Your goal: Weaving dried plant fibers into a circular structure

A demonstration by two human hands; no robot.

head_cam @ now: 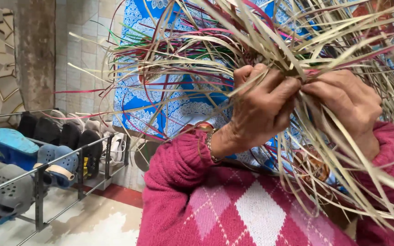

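straw strips point(270, 50) btwn both hands' fingertips point(297, 84)

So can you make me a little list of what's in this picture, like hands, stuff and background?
left hand: pinching the straw strips
right hand: gripping the same bundle, fingertips meeting the left's
strips: mostly pale, some pink, red and green, fanning outward
sleeves: pink knitted sweater with diamond pattern
wrist: bangle on the left
behind: blue patterned cloth
lower left: shoe rack holding shoes

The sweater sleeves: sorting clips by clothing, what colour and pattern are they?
Deep pink knit sweater, with paler pink and white diamonds, clearest in the head view.
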